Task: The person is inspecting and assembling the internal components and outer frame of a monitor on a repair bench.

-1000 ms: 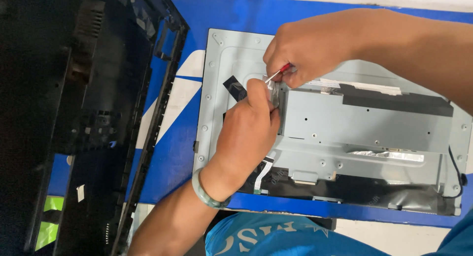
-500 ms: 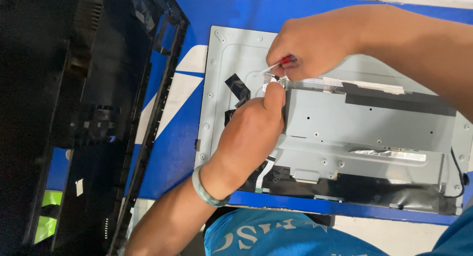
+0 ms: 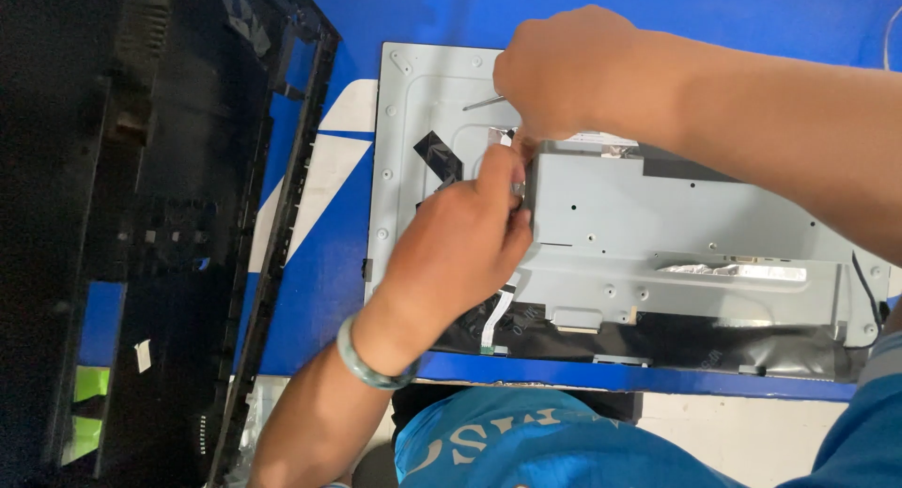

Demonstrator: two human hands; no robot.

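— Grey sheet-metal shield (image 3: 676,234) on the display back panel (image 3: 423,122), over the blue table (image 3: 658,23). Left hand (image 3: 460,253) curled, fingertips pinched on the shield's left edge. Right hand (image 3: 564,75) closed round a thin screwdriver (image 3: 484,102), tip hidden beneath the fist.

— Best kept square to the screw, probably; steady pressure from the pinch, no levering near the white ribbon cable (image 3: 498,314).

— Room?

— Black rear cover (image 3: 150,234) crowding the table's left side. Panel's near edge almost at the table's near edge. Bare blue toward the far edge.
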